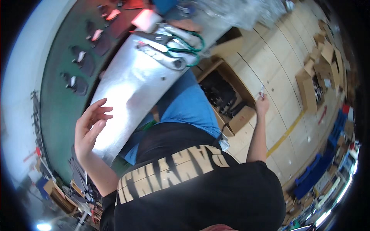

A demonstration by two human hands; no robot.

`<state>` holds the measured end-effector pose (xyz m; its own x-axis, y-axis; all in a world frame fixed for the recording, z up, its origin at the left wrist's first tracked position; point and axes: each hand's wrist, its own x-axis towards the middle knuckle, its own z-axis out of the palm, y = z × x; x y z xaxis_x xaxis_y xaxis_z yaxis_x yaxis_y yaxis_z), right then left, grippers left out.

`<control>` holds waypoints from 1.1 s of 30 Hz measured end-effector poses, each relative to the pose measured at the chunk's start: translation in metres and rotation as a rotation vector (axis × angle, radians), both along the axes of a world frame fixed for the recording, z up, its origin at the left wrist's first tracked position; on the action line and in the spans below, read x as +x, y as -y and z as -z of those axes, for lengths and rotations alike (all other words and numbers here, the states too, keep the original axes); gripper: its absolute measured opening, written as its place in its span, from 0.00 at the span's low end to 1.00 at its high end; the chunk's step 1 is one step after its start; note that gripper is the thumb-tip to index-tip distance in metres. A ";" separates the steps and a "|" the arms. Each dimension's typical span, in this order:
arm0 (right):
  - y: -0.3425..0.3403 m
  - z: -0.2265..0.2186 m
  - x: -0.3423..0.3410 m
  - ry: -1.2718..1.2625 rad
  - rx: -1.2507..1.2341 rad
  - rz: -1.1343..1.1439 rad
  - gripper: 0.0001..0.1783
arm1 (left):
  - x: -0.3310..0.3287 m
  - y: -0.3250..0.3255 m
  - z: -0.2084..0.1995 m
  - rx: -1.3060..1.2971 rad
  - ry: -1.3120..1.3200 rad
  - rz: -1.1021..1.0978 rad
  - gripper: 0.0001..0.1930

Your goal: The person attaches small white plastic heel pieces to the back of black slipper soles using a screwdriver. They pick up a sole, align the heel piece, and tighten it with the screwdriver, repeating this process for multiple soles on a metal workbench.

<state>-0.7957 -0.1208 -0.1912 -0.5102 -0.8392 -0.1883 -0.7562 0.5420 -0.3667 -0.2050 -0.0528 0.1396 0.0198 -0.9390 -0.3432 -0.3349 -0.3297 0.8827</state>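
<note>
My left hand (89,131) hovers at the near end of a shiny metal work surface (135,77), fingers apart and nothing in them. Out to the right, my right hand (263,106) is closed around a small, thin whitish piece (262,91), too small to name surely. Scissors with green handles (198,48) lie at the far end of the metal surface, beside a grey metal tool (173,61) whose kind I cannot make out. An open cardboard box (244,86) holding several black parts (219,92) stands between my legs and my right hand.
Left of the metal surface runs a green belt (58,104) carrying several dark parts with white pieces (81,61). Clear plastic sheeting (246,11) lies at the top. More cardboard boxes (308,88) stand on the tiled floor (281,57) to the right, past a yellow line (287,133).
</note>
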 end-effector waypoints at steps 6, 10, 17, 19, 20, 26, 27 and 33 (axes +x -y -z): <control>0.051 -0.142 0.121 0.792 -0.380 -0.235 0.18 | 0.053 -0.030 0.015 -0.143 0.019 -0.404 0.18; 0.046 -0.211 0.222 0.963 -0.410 -0.554 0.21 | 0.106 -0.043 0.061 -0.401 0.003 -0.806 0.12; 0.027 -0.270 0.405 0.732 -0.258 -1.171 0.22 | 0.181 -0.005 0.122 -0.402 0.654 -0.999 0.33; 0.028 -0.257 0.435 0.628 -0.302 -1.244 0.22 | 0.196 0.013 0.121 -0.359 0.800 -0.983 0.34; 0.031 -0.247 0.435 0.573 -0.336 -1.291 0.23 | 0.195 0.030 0.126 -0.327 0.772 -0.923 0.34; 0.021 -0.262 0.296 1.000 0.147 -1.167 0.19 | 0.194 0.032 0.154 -0.343 0.815 -0.726 0.20; 0.014 -0.267 0.258 1.108 0.471 -0.879 0.18 | 0.214 0.019 0.163 -0.356 0.900 -0.718 0.21; -0.059 -0.088 0.013 0.279 0.347 -0.423 0.21 | 0.260 0.036 0.179 -0.476 0.152 -0.828 0.15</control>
